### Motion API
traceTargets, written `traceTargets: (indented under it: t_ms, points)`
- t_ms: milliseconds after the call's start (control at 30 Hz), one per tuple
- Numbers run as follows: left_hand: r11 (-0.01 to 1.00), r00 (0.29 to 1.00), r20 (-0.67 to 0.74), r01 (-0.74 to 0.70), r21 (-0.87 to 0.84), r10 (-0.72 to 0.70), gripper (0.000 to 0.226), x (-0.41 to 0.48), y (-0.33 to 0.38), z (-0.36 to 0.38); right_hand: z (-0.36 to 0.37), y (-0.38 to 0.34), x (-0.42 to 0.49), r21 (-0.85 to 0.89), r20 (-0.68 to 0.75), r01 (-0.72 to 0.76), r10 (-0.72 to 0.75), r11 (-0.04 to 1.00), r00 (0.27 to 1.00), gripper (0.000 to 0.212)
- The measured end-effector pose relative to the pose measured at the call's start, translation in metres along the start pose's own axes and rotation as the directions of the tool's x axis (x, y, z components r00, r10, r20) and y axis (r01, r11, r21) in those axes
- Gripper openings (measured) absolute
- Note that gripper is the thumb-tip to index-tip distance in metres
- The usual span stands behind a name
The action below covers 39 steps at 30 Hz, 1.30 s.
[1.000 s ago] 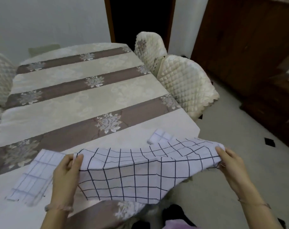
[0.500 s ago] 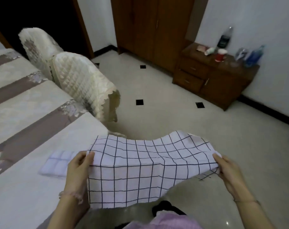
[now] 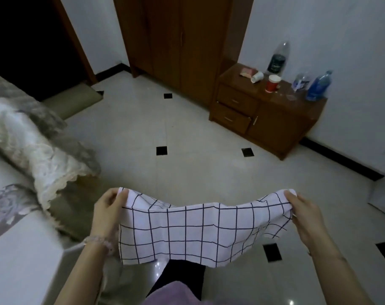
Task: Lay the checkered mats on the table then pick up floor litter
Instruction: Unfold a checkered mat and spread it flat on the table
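Observation:
A white checkered mat (image 3: 198,232) with a dark grid hangs spread between my hands, over the tiled floor to the right of the table. My left hand (image 3: 109,213) pinches its upper left corner. Its upper right corner is pinched by my right hand (image 3: 303,216). The mat sags in the middle and its lower edge hangs free. The table (image 3: 22,256), covered in a cream cloth with a brown floral band, shows only at the lower left. No other mat and no litter on the floor is in view.
A chair with a quilted cream cover (image 3: 40,150) stands by the table at left. A wooden wardrobe (image 3: 182,40) and a low cabinet (image 3: 268,115) line the far wall; bottles and a red cup (image 3: 273,83) stand on the cabinet. Open tiled floor (image 3: 198,150) lies ahead.
My view has swung right, away from the table toward the floor and cabinet. The mat came off the table edge with both hands and now hangs over the floor.

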<state>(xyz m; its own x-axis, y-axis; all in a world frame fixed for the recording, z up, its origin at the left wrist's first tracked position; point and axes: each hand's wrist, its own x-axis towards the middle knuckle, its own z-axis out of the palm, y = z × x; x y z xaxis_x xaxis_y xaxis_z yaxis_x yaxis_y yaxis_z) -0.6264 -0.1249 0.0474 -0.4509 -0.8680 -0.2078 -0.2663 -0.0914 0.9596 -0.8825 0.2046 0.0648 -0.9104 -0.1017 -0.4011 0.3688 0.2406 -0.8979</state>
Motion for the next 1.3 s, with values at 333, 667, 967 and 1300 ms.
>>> traceTargets:
  t_ms: [333, 667, 967, 1300]
  points:
    - [0.99, 0.981, -0.159, 0.098, -0.1, -0.113, 0.013, 0.194, 0.025, 0.064, 0.137, -0.102, 0.18, -0.12, 0.102, 0.044, -0.032, 0.992, 0.994, 0.023]
    - [0.98, 0.882, -0.453, 0.045, -0.193, -0.13, 0.011, 0.361, 0.084, 0.011, 0.369, -0.228, 0.309, -0.164, 0.405, 0.167, -0.088, 0.972, 0.91, 0.02]
    - [0.936, 0.643, -0.7, 0.077, -0.343, -0.309, 0.018, 0.477, 0.066, -0.05, 0.649, -0.28, 0.394, -0.241, 0.71, 0.293, -0.038, 0.925, 0.704, 0.017]
    - [0.982, 0.248, -0.965, -0.142, -0.125, -0.087, 0.021, 0.531, 0.182, -0.172, 0.976, -0.408, 0.309, -0.006, 0.973, 0.474, -0.104, 0.88, 0.205, 0.016]
